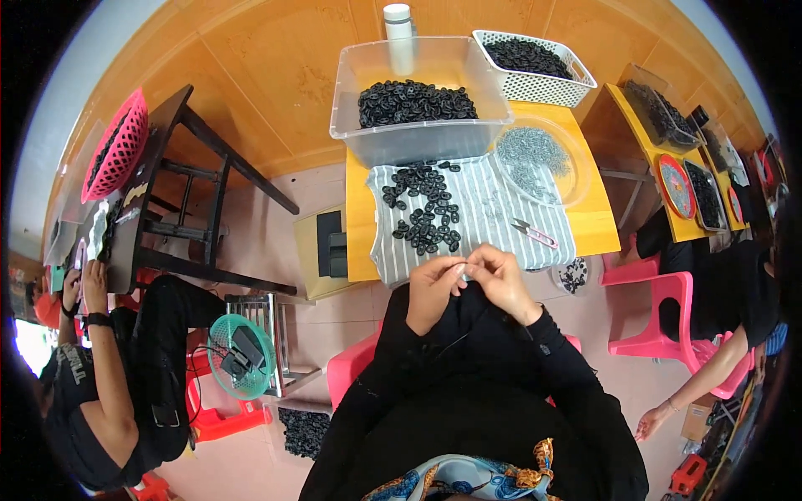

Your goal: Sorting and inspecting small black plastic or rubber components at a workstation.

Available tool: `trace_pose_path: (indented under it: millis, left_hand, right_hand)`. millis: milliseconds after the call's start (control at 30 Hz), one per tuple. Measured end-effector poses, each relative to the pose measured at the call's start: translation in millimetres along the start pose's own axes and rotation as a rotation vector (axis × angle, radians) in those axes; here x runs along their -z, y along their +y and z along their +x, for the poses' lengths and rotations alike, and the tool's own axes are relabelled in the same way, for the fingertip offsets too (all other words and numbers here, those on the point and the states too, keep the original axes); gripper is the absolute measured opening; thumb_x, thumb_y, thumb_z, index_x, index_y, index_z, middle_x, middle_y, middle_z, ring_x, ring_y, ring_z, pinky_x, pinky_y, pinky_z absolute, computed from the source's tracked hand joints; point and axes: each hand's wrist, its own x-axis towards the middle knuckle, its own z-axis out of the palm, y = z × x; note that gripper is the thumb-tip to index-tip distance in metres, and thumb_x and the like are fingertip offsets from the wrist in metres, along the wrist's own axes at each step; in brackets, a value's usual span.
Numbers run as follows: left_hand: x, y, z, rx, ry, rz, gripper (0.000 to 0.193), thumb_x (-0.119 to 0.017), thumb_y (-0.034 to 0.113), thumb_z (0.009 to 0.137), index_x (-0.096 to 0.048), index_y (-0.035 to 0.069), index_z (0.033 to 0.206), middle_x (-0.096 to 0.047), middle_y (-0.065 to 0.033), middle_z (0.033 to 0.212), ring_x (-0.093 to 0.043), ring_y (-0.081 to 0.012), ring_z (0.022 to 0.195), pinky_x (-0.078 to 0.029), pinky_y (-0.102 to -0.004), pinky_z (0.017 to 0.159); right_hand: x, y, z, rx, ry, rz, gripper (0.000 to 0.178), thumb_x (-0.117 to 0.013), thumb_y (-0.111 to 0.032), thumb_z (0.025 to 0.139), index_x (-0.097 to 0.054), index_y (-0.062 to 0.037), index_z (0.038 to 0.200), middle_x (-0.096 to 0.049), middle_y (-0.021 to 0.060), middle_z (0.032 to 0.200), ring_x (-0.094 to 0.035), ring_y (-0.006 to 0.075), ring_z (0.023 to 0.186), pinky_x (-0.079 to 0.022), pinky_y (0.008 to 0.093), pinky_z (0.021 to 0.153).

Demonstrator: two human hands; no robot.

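Ctr: loose black oval pcs [431,185] on striped cloth [493,230]. Just below, L hand [431,288] has thumb & fingers together, apparently clamped on a tiny whitish pc [462,271], too small to ID, btwn both hands. R hand [503,285] meets it, fingertips bunched; can't tell if it grips too. Right of ctr: pink-handled snips [537,235], unheld; above, clear tray [582,179] w/ metal bits [528,159]. Step prob. two-handed fingertip work; next move likely calls for steady L pinch, fine R adjustment.
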Motion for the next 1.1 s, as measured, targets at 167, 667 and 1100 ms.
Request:
trace_pose_path:
  millis: [167,667,1100]
  left_hand:
    - [9.4,-3.4,-7.2,0.066,-0.015,-0.097,0.014,-0.058,0.005,0.087,-0.065,-0.004,0.096,-0.065,-0.0078,0.079,-0.059,-0.0097,0.060,-0.043,-0.0191,0.050]
    - [21.1,0.5,-12.6,0.076,0.020,-0.135,0.012,-0.061,0.002,0.085,-0.066,-0.004,0.094,-0.065,-0.0082,0.079,-0.061,-0.0116,0.061,-0.044,-0.0200,0.050]
    - [21.2,-3.2,-11.1,0.037,0.005,-0.082,0.018,-0.058,0.001,0.087,-0.064,-0.007,0.102,-0.066,-0.0104,0.080,-0.062,-0.0130,0.065,-0.047,-0.0223,0.055]
  right_hand:
    - [-2.2,7.2,-6.4,-0.006,-0.023,0.136,0.002,-0.060,0.003,0.082,-0.059,0.0007,0.081,-0.055,0.0009,0.072,-0.048,0.0071,0.066,-0.038,0.0232,0.058]
    - [60.6,7.8,72.6,0.158,0.161,-1.313,0.008,-0.055,-0.002,0.074,-0.058,0.0003,0.081,-0.058,0.0189,0.074,-0.062,0.0372,0.067,-0.050,0.0451,0.058]
    - [58.2,6.3,93.6,0.297,0.046,-1.499,0.009,-0.054,-0.004,0.074,-0.060,0.0019,0.076,-0.064,0.0184,0.071,-0.066,0.0318,0.066,-0.054,0.0392,0.057]
